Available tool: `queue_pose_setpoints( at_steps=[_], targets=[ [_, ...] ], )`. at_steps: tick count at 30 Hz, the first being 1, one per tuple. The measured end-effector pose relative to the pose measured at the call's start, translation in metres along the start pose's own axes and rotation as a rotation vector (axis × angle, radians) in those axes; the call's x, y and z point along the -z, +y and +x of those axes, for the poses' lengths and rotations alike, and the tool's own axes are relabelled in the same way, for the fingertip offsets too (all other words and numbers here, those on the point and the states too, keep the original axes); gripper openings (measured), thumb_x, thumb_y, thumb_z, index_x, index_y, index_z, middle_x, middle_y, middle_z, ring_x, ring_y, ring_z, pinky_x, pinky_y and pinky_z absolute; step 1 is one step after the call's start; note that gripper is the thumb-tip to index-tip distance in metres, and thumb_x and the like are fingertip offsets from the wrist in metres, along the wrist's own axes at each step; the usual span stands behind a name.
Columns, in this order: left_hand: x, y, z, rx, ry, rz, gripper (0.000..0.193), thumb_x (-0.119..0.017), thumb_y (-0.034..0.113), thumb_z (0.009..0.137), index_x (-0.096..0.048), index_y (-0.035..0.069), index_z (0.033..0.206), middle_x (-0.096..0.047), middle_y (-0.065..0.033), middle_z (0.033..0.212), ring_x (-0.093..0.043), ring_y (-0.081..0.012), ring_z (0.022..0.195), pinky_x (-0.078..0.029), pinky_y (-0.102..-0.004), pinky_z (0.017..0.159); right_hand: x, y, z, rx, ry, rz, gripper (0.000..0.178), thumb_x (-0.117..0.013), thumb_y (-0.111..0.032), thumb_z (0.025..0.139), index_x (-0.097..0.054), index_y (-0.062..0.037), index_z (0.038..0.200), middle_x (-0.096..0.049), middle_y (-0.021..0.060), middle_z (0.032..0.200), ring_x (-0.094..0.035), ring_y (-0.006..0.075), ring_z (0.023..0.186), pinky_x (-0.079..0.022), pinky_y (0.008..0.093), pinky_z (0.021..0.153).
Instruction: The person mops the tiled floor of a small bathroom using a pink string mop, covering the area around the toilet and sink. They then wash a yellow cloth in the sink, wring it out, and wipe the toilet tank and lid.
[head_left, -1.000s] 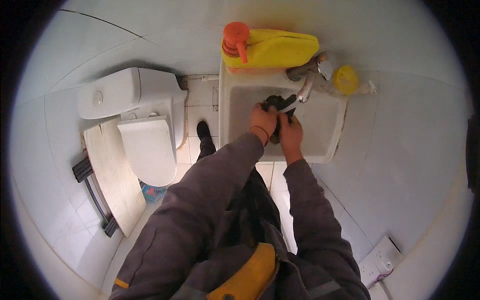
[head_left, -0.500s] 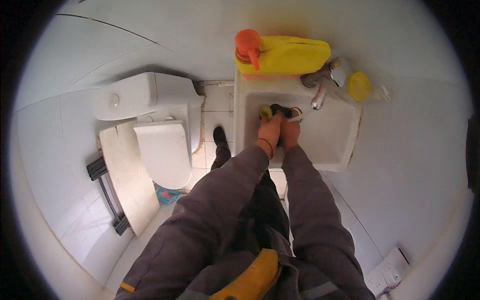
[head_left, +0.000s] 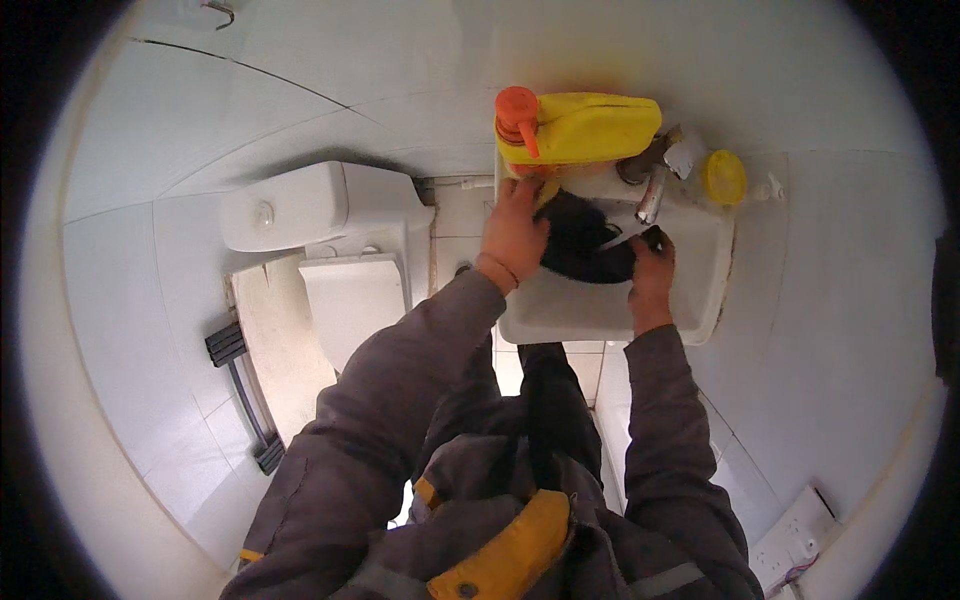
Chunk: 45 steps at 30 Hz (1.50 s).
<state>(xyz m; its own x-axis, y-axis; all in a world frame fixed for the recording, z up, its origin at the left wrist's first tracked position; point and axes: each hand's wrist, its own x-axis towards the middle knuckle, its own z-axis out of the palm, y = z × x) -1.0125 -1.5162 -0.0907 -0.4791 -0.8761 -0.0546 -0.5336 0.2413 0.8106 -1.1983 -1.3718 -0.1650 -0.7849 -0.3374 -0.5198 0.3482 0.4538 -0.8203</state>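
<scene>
A black, cloth-like item (head_left: 585, 240), its exact kind unclear, is stretched over the white sink basin (head_left: 565, 320). My right hand (head_left: 653, 272) pinches its right end, just below the chrome faucet (head_left: 651, 197). A pale streak of water runs from the spout onto the black item. At the basin's left rim, my left hand (head_left: 513, 240) is closed around a small yellowish, sponge-like piece (head_left: 548, 191), beside the black item's left end. The fingertips of the left hand are partly hidden.
Behind the basin, a yellow jug (head_left: 595, 128) with an orange pump top (head_left: 517, 108) lies on the ledge. A round yellow container (head_left: 724, 178) sits right of the faucet. To the left are a white toilet (head_left: 355, 300), a leaning board (head_left: 280, 345) and a black-ended bar (head_left: 245, 395).
My hands were together low in the basin and are now apart, the left toward the left rim, the right further right. The black item has been spread out between them.
</scene>
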Motion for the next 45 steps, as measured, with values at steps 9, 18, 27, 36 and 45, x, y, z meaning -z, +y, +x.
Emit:
queue_pose_setpoints(
  at_steps=[9, 18, 27, 36, 45],
  targets=[
    [0.008, -0.076, -0.015, 0.552, 0.043, -0.007, 0.044, -0.071, 0.034, 0.079, -0.056, -0.002, 0.101, -0.060, -0.0225, 0.101, -0.060, -0.0389, 0.096, -0.049, -0.0409, 0.080, -0.109, -0.023, -0.119, 0.986, -0.323, -0.736, 0.052, -0.065, -0.017, 0.081, -0.051, -0.0096, 0.130, -0.048, 0.0165, 0.132, -0.045, 0.0377, 0.121, -0.037, 0.0449, 0.103],
    [0.098, -0.010, 0.022, -0.009, -0.082, -0.102, 0.078, -0.075, 0.022, 0.073, -0.037, 0.006, 0.139, -0.052, -0.0187, 0.124, -0.056, -0.0304, 0.110, -0.050, -0.0371, 0.088, -0.111, 0.002, -0.144, 1.119, -0.421, -1.010, 0.060, -0.064, -0.022, 0.079, -0.047, -0.0011, 0.132, -0.039, 0.0153, 0.140, -0.041, 0.0351, 0.126, -0.033, 0.0514, 0.105],
    [0.083, 0.028, 0.091, -0.198, -0.185, -0.077, 0.067, -0.079, 0.030, 0.070, -0.050, 0.008, 0.126, -0.064, -0.0114, 0.108, -0.064, -0.0267, 0.092, -0.052, -0.0354, 0.081, -0.142, -0.002, -0.147, 1.169, -0.288, -1.102, 0.052, -0.061, -0.025, 0.081, -0.053, -0.0017, 0.128, -0.046, 0.0146, 0.135, -0.042, 0.0343, 0.125, -0.033, 0.0519, 0.106],
    [0.125, 0.051, 0.070, -0.336, 0.006, -0.096, 0.058, -0.084, 0.021, 0.066, -0.056, 0.006, 0.115, -0.065, -0.0059, 0.096, -0.062, -0.0167, 0.078, -0.051, -0.0291, 0.071, -0.134, -0.047, -0.057, 0.894, 0.276, -1.197, 0.053, -0.052, -0.035, 0.091, -0.050, -0.0021, 0.132, -0.049, 0.0154, 0.135, -0.044, 0.0316, 0.127, -0.029, 0.0485, 0.109],
    [0.180, 0.068, 0.058, -0.326, -0.040, -0.223, 0.054, -0.079, 0.005, 0.073, -0.052, 0.000, 0.120, -0.061, -0.0079, 0.117, -0.059, -0.0181, 0.107, -0.045, -0.0326, 0.094, -0.173, -0.034, -0.088, 1.103, -0.018, -1.021, 0.053, -0.051, -0.037, 0.091, -0.051, -0.0038, 0.133, -0.051, 0.0177, 0.133, -0.051, 0.0364, 0.118, -0.037, 0.0487, 0.104]
  ],
)
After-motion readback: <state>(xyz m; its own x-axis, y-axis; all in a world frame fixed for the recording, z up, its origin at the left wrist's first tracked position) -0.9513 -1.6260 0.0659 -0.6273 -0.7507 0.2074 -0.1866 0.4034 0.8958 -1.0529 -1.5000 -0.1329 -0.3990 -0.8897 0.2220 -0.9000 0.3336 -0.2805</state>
